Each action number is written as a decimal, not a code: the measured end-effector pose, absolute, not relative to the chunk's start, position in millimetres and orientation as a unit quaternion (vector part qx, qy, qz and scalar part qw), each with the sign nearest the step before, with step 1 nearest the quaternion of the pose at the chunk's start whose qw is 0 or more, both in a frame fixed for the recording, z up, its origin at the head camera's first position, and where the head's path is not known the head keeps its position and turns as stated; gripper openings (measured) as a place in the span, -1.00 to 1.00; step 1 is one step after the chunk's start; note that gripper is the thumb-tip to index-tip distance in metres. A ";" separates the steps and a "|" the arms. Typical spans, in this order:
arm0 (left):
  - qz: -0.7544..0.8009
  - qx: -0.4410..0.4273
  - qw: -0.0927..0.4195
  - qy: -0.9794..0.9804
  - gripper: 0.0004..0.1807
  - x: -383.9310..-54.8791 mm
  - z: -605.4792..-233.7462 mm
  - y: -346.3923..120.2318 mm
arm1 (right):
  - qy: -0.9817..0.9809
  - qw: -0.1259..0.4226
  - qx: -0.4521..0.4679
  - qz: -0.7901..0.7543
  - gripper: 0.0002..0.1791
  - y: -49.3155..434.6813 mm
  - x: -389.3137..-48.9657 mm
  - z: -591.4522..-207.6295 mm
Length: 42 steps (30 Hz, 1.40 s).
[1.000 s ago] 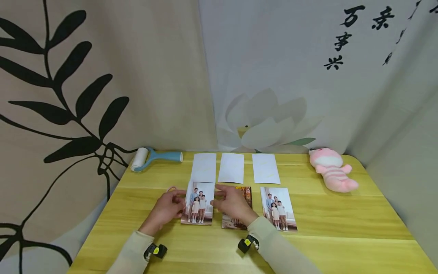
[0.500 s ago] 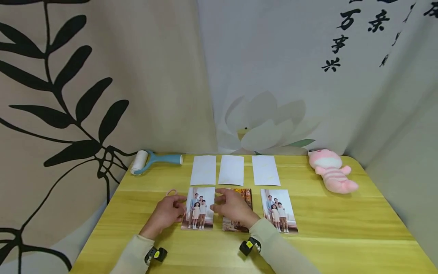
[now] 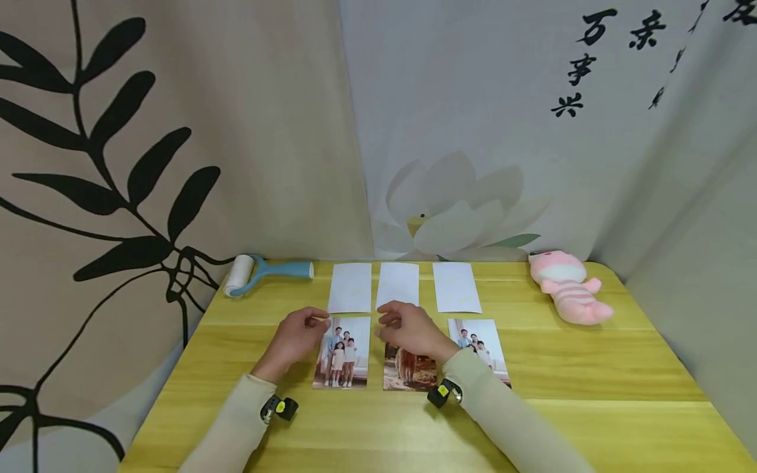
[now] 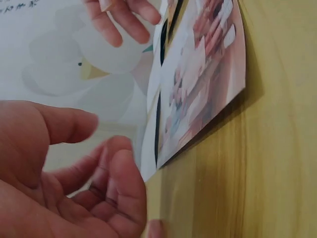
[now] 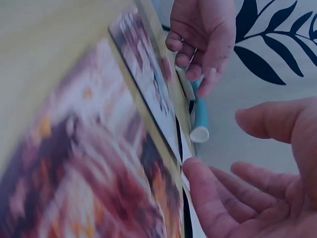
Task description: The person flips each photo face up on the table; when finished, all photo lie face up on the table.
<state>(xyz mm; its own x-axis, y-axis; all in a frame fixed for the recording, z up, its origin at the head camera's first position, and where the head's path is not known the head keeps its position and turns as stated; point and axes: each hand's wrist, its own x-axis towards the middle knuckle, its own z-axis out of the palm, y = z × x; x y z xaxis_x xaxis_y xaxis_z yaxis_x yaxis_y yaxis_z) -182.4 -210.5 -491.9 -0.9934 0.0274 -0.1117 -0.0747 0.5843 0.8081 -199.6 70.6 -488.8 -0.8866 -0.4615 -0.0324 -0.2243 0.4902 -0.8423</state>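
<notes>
In the head view my left hand [image 3: 298, 338] hovers by the upper left corner of a family photo [image 3: 341, 361], fingers loosely bent. The left wrist view shows its thumb apart from the fingers [image 4: 129, 183] and nothing held. My right hand [image 3: 414, 330] is over an autumn-coloured photo [image 3: 408, 371], covering its upper part. Its fingers [image 5: 213, 198] are relaxed and hold nothing in the right wrist view. A second family photo [image 3: 481, 345] lies to the right, partly behind the right forearm. Behind the photos lie three white cards [image 3: 350, 289] in a row.
A blue-handled lint roller [image 3: 278, 270] lies at the table's back left. A pink plush toy [image 3: 570, 289] lies at the back right. Printed curtains [image 3: 284, 131] hang behind the wooden table [image 3: 591, 381]. Each wrist wears a small black camera [image 3: 286, 408].
Both hands have lifted off the left family photo's sides and moved up toward the white cards. That photo has shifted slightly toward the person, leaving a gap below its card.
</notes>
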 end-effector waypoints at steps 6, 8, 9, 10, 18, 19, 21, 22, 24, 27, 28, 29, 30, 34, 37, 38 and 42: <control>0.492 0.027 0.064 0.868 -0.67 -198.8 -495.7 -188.5 | 0.866 0.095 -0.219 -0.439 -0.55 95.9 -221.8 -485.7; 0.499 0.039 0.068 0.863 -0.67 -202.5 -495.2 -178.8 | 0.872 0.084 -0.228 -0.424 -0.57 105.0 -228.7 -484.5; 0.502 0.044 0.070 0.861 -0.66 -204.7 -494.3 -173.6 | 0.875 0.077 -0.231 -0.419 -0.58 109.7 -231.4 -483.7; 0.506 0.049 0.072 0.858 -0.66 -207.2 -493.4 -168.1 | 0.878 0.069 -0.233 -0.413 -0.58 114.8 -234.1 -483.3; 0.545 0.094 0.084 0.829 -0.60 -232.9 -485.3 -131.0 | 0.896 0.036 -0.230 -0.378 -0.57 153.5 -245.5 -483.7; 0.551 0.098 0.090 0.824 -0.59 -236.1 -484.6 -126.1 | 0.898 0.032 -0.229 -0.373 -0.57 158.2 -246.7 -484.9; 0.556 0.104 0.101 0.818 -0.58 -243.3 -486.1 -115.0 | 0.900 0.027 -0.227 -0.371 -0.57 168.0 -249.2 -488.1; 0.559 0.108 0.106 0.816 -0.57 -246.8 -486.8 -108.8 | 0.901 0.027 -0.225 -0.371 -0.57 173.0 -250.7 -489.7; 0.558 0.113 0.113 0.814 -0.58 -252.5 -489.2 -95.6 | 0.901 0.030 -0.219 -0.373 -0.56 182.0 -253.5 -492.3; 0.547 0.126 0.114 0.820 -0.59 -258.9 -492.3 -75.6 | 0.906 0.035 -0.213 -0.364 -0.54 193.3 -259.0 -496.0; 0.540 0.130 0.113 0.824 -0.60 -260.9 -493.8 -69.2 | 0.909 0.036 -0.212 -0.358 -0.53 196.4 -260.9 -496.8; 0.536 0.134 0.115 0.826 -0.60 -262.1 -494.8 -63.2 | 0.912 0.036 -0.210 -0.351 -0.53 199.0 -262.5 -497.3; 0.532 0.139 0.115 0.827 -0.61 -263.5 -496.0 -57.7 | 0.915 0.036 -0.207 -0.345 -0.52 201.2 -264.3 -497.5; 0.524 0.146 0.124 0.830 -0.58 -266.5 -500.3 -39.1 | 0.928 0.042 -0.203 -0.308 -0.48 208.4 -268.7 -498.4; 0.533 0.139 0.135 0.824 -0.56 -267.9 -503.9 -28.9 | 0.933 0.052 -0.205 -0.291 -0.44 212.4 -270.0 -499.6; 0.536 0.137 0.137 0.822 -0.55 -268.1 -504.9 -26.1 | 0.935 0.054 -0.206 -0.283 -0.43 213.9 -270.6 -500.4; 0.550 0.125 0.148 0.812 -0.54 -269.3 -508.3 -17.2 | 0.940 0.058 -0.217 -0.258 -0.42 218.8 -270.9 -501.8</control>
